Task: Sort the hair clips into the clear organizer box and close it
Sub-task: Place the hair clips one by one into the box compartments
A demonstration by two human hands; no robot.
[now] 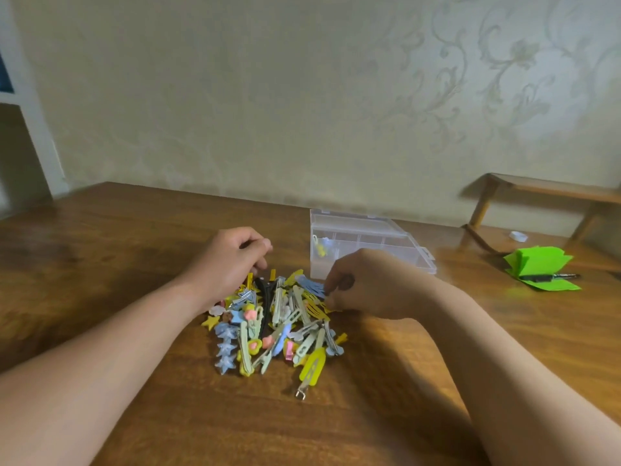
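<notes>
Both your left hand (232,264) and right hand (366,287) curl over the multicoloured plastic hair-clip heap (279,327) between them; grips unclear.

**Pastel clips on streaked brown wood**

The heap of small plastic and metal hair clips (275,324) mixes yellow, mint green, pale blue, pink and white. A long black clip (265,297) runs through it, a flat pale blue clip (311,285) lies at its far edge, and a row of pale blue stars (225,348) lines its left side. The clear plastic organizer box (369,243) shows yellow and pale blue inside. The wooden table (134,230) is warm brown with darker grain streaks. The folded paper (537,264) is bright green. The wall (504,79) is cream with a paler scrolling leaf pattern.
</notes>
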